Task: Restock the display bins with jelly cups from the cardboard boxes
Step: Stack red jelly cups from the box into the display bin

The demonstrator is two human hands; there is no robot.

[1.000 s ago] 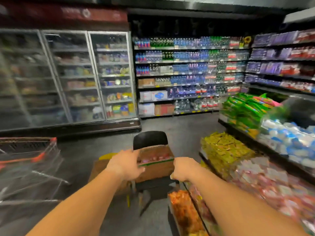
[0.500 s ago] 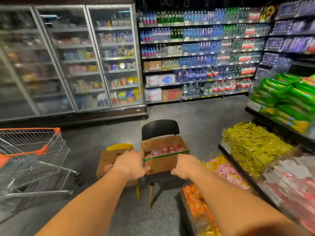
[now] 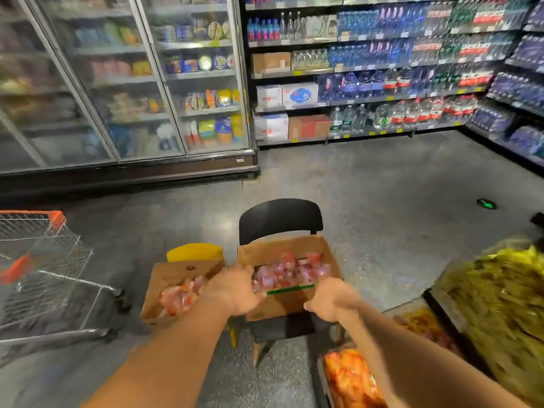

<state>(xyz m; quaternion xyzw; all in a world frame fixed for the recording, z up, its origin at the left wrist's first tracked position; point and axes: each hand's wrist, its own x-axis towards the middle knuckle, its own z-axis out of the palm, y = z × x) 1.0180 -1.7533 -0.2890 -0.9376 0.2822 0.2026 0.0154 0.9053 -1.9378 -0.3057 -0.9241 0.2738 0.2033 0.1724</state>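
Nearest, at the lower right, a display bin point(image 3: 350, 381) holds orange-wrapped sweets, and just right of it and farther back another bin point(image 3: 500, 293) is heaped with yellow-green packets; both are blurred. Two bare forearms reach forward from the near edge. The left hand point(image 3: 232, 293) grips the near-left corner of an open cardboard box point(image 3: 276, 304), its fingers curled over the rim, and the right hand point(image 3: 331, 300) grips the near-right corner of the same box, fingers wrapped under the front edge. That box sits on the seat of a black chair point(image 3: 279, 219) and is full of pink and red jelly cups point(image 3: 291, 272), with a green strip along its near rim. Just to the left, touching or nearly touching it, a second open box point(image 3: 176, 278) also holds pink jelly cups; it rests on a yellow chair point(image 3: 194, 251) whose back shows behind it. Farther left stands a wire shopping cart point(image 3: 44, 269) with orange trim. Beyond lies grey speckled floor point(image 3: 382, 195), with a small green mark on it at the right. At the far left are glass-door coolers point(image 3: 132, 78), and at the far right, shelves point(image 3: 382, 69) of bottled water and drinks with some cartons.
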